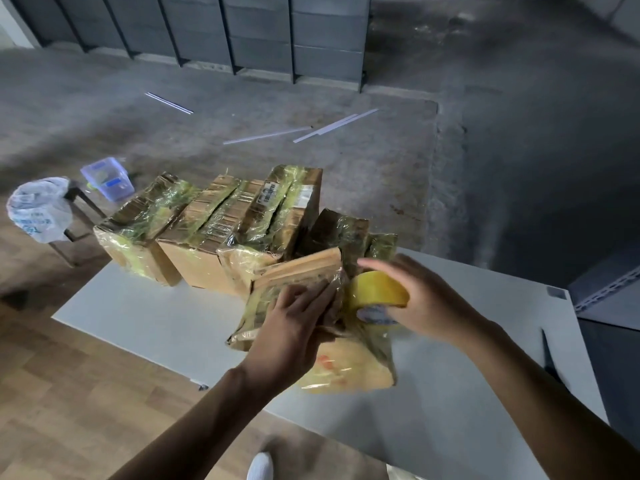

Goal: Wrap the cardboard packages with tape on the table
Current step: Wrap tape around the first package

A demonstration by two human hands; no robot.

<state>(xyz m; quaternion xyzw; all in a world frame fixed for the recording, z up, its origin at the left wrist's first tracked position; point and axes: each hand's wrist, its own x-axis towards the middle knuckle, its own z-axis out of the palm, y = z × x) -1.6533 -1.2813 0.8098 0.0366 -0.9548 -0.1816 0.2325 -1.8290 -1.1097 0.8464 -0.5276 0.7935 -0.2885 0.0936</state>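
yellow tape roll sits in the right hand, whose fingers curl round its far side and thumb side, holding it just beside the right edge of a cardboard package. that package stands tilted on the white bench, its lower part already covered in glossy yellowish film, and a stretch of film runs from the roll to it. the left hand lies on the near face of the package with fingers stretched out and spread, pressing on it rather than curling round it. under and in front of this package lies a flat wrapped bundle, touching it, with faint red marks showing through the film. behind, at the far edge of the bench, three wrapped boxes stand side by side in a row, touching each other, and a darker wrapped box leans just to their right. a thin black object lies near the right edge of the bench; what it is cannot be told. off the bench to the left, a white plastic bag hangs on a dark stool, and a clear plastic tub sits beside it. pale strips lie on the grey floor beyond.
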